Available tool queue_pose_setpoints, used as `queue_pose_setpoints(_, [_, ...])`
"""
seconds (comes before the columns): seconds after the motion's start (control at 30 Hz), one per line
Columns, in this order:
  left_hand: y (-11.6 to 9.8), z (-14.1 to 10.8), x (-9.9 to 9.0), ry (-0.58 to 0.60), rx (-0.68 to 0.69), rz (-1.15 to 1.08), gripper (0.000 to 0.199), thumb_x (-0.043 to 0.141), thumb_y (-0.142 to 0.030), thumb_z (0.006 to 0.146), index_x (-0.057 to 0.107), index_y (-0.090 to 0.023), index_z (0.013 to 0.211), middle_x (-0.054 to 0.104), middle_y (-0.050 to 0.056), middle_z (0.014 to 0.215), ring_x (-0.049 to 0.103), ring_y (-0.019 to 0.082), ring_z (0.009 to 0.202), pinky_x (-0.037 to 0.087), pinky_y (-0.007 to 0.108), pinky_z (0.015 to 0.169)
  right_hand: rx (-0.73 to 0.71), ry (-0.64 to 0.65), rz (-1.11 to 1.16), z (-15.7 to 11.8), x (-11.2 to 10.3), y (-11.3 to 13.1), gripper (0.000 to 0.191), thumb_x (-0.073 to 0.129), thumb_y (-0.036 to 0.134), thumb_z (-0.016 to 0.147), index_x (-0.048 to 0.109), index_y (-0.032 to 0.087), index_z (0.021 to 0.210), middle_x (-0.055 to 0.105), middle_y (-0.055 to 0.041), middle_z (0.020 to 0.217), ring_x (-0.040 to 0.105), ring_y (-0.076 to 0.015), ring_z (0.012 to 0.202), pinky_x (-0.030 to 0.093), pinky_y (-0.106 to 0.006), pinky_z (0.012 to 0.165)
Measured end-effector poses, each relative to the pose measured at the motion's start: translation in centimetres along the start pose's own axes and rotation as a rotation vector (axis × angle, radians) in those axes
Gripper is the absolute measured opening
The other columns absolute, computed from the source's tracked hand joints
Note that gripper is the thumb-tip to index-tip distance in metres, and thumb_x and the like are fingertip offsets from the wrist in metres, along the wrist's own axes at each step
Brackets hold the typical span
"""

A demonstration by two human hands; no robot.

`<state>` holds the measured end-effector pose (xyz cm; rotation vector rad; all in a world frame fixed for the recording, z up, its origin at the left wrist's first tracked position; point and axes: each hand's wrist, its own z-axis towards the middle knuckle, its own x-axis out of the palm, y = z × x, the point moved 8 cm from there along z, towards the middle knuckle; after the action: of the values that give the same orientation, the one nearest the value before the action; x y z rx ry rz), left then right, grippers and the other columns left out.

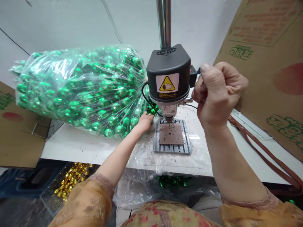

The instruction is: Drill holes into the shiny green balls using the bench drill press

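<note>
**Hands at the bench drill, bead bags all round**

Right hand (216, 94): raised, closed in a fist around the drill's side lever; only a short metal stub (188, 101) shows past the fingers. The fist sits just right of the motor head (168, 74).

Left hand (145, 121): stretched forward, fingers curled into the mouth of the big bag (78, 90). Fingertips are hidden among the beads; cannot tell whether it pinches one or only touches them.

Drill: black housing with a yellow warning label, on a steel column (164, 22). The bit (169, 119) points down just right of the left hand, over a brown pad (171, 134) on the slotted base (172, 148). Dark chips are scattered over pad and table (75, 146).

Containers:
- Big clear bag, lying on its side left of the left hand and beyond it, packed full of shiny green beads; its open end faces the drill.
- Clear box (71, 178), below the table edge under the left forearm, holds gold beads.
- Second clear bag (171, 181), hanging off the table's near edge between the arms, holds some green beads.

Cardboard sheets (267, 63) lean behind the right hand. A brown strap (265, 154) runs along the table under the right forearm.
</note>
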<state>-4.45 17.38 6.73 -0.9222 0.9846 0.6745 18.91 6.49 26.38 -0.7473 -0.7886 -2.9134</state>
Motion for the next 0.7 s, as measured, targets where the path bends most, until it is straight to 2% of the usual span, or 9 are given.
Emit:
queue_pose_setpoints(0.1, [0.0,-0.7,-0.9,-0.042,-0.013,0.001,0.020,0.078,-0.022,0.073,0.072,-0.018,0.091,0.070,0.011,0.089,0.062,0.031,0.093,0.050,0.044,0.094,-0.011,0.015,-0.019,-0.1,0.1,0.2,0.049,0.070,0.028,0.089,0.035,0.020,0.055,0.035,0.0068,0.045,0.029,-0.0036,0.038,0.022,-0.025,0.040])
queue_pose_setpoints(0.2, [-0.7,-2.8,-3.7,-0.267,-0.056,-0.156,0.033,0.073,-0.033,0.086,0.069,-0.022,0.117,0.071,0.010,0.107,0.064,0.028,0.098,0.051,0.040,0.091,0.010,0.020,-0.038,-0.2,0.2,0.3,0.051,0.071,0.033,0.089,0.034,0.020,0.056,0.034,0.0066,0.046,0.029,-0.0039,0.039,0.023,-0.025,0.041])
queue_pose_setpoints(0.27, [-1.2,-4.7,-4.7,-0.394,-0.111,-0.374,0.038,0.072,-0.043,0.090,0.067,-0.024,0.123,0.071,0.006,0.108,0.065,0.021,0.090,0.053,0.035,0.083,0.006,0.015,-0.039,-0.2,0.2,0.4,0.051,0.071,0.032,0.089,0.034,0.020,0.056,0.034,0.0065,0.046,0.029,-0.0037,0.039,0.023,-0.025,0.041])
queue_pose_setpoints(0.33, [-2.0,-6.1,-3.7,-0.382,-0.175,-0.641,0.043,0.071,-0.052,0.090,0.066,-0.024,0.123,0.071,0.004,0.101,0.065,0.017,0.080,0.054,0.030,0.073,-0.016,0.021,-0.070,-0.3,0.3,0.6,0.052,0.068,0.035,0.091,0.033,0.021,0.056,0.034,0.0064,0.047,0.028,-0.0033,0.039,0.023,-0.024,0.041])
queue_pose_setpoints(0.43, [-3.4,-7.4,-0.1,-0.254,-0.278,-1.035,0.051,0.067,-0.060,0.090,0.063,-0.024,0.125,0.072,0.005,0.102,0.069,0.018,0.080,0.057,0.029,0.065,-0.029,0.023,-0.131,-0.3,0.4,0.4,0.054,0.064,0.045,0.092,0.029,0.022,0.058,0.031,0.0060,0.047,0.028,-0.0039,0.040,0.023,-0.025,0.039])
queue_pose_setpoints(0.5, [-4.0,-7.8,2.1,-0.201,-0.342,-1.189,0.053,0.067,-0.062,0.089,0.061,-0.024,0.126,0.072,0.007,0.109,0.071,0.019,0.084,0.059,0.030,0.066,-0.021,0.013,-0.128,-0.2,0.3,0.3,0.055,0.065,0.047,0.092,0.029,0.022,0.059,0.030,0.0060,0.047,0.027,-0.0043,0.040,0.022,-0.027,0.039])
queue_pose_setpoints(0.6, [-4.2,-7.8,3.6,-0.201,-0.366,-1.219,0.054,0.073,-0.059,0.086,0.062,-0.023,0.125,0.073,0.007,0.111,0.072,0.020,0.090,0.061,0.030,0.069,-0.014,0.017,-0.100,-0.2,0.3,0.2,0.054,0.068,0.044,0.091,0.030,0.022,0.058,0.031,0.0063,0.047,0.027,-0.0042,0.039,0.021,-0.027,0.038])
queue_pose_setpoints(0.7, [-4.8,-7.3,3.4,-0.194,-0.299,-1.111,0.053,0.079,-0.055,0.082,0.066,-0.021,0.121,0.074,0.007,0.108,0.071,0.020,0.094,0.060,0.031,0.076,-0.007,0.028,-0.084,-0.3,0.3,0.4,0.054,0.068,0.041,0.091,0.030,0.022,0.058,0.031,0.0069,0.046,0.027,-0.0040,0.039,0.023,-0.027,0.038])
